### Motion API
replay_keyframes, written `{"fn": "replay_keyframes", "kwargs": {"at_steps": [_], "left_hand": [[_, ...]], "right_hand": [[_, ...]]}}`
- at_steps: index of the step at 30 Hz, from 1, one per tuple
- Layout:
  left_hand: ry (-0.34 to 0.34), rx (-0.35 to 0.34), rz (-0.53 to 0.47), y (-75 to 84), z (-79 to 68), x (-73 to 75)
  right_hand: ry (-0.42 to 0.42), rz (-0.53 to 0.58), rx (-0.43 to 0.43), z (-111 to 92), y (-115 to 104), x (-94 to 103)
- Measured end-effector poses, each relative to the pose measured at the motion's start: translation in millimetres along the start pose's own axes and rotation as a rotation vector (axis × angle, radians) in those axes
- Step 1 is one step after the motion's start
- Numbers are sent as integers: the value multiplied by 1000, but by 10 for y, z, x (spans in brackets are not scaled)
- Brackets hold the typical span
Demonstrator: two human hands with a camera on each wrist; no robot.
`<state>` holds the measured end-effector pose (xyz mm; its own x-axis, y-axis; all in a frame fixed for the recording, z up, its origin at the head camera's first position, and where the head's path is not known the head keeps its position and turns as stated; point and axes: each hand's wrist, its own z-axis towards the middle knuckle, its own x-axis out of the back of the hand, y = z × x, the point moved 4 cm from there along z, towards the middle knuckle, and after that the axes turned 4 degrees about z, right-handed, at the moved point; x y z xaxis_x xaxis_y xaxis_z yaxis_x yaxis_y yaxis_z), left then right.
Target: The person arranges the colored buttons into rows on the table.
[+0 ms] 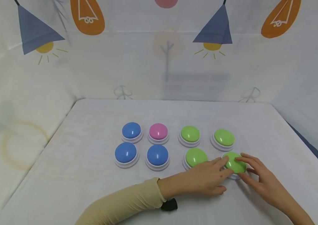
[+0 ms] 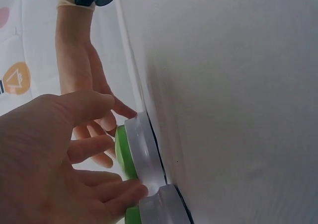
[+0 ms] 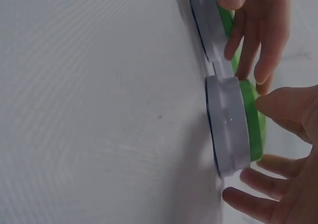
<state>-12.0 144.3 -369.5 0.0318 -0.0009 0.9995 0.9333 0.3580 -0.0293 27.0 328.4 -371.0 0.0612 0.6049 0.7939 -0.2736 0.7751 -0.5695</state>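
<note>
In the head view, my left hand [image 1: 208, 176] reaches across from the left to the front right green push button [image 1: 236, 164]. Its fingertips lie at the left side of the green dome, while the thumb stays apart near the table. From the right, my right hand [image 1: 263, 178] spreads its thumb and fingers about the same dome. The right wrist view shows the right thumb [image 3: 280, 105] at the dome's edge and the other fingers near the far side of the button. Another green button [image 1: 195, 157] stands just left, partly hidden by the left hand.
Two more green buttons [image 1: 190, 134] stand in the back row, right side. Further left are a pink button [image 1: 158, 132] and several blue buttons [image 1: 157, 155]. All sit on a white-covered table [image 1: 63, 187]. Behind hangs a white cloth [image 1: 136, 62] printed with lamps.
</note>
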Motion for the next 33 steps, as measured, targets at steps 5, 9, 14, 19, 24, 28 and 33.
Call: {"fn": "replay_keyframes", "kwargs": {"at_steps": [5, 9, 14, 19, 24, 28, 33], "left_hand": [[21, -25, -34, -14, -21, 24], [32, -34, -53, -40, -37, 51], [92, -40, -70, -110, -84, 124], [116, -25, -88, -191, -130, 216], [146, -11, -107, -316, -199, 301], [152, 41, -149, -474, -271, 376], [211, 128, -229, -744, -408, 509]], "right_hand": [[24, -5, 32, 52, -47, 44], [82, 7, 101, 109, -90, 71], [115, -7, 126, 191, -146, 90], [153, 7, 136, 280, -236, 99], [188, 8, 177, 390, -311, 76], [223, -8, 227, 495, -362, 95], [291, -14, 262, 640, -418, 162]]}}
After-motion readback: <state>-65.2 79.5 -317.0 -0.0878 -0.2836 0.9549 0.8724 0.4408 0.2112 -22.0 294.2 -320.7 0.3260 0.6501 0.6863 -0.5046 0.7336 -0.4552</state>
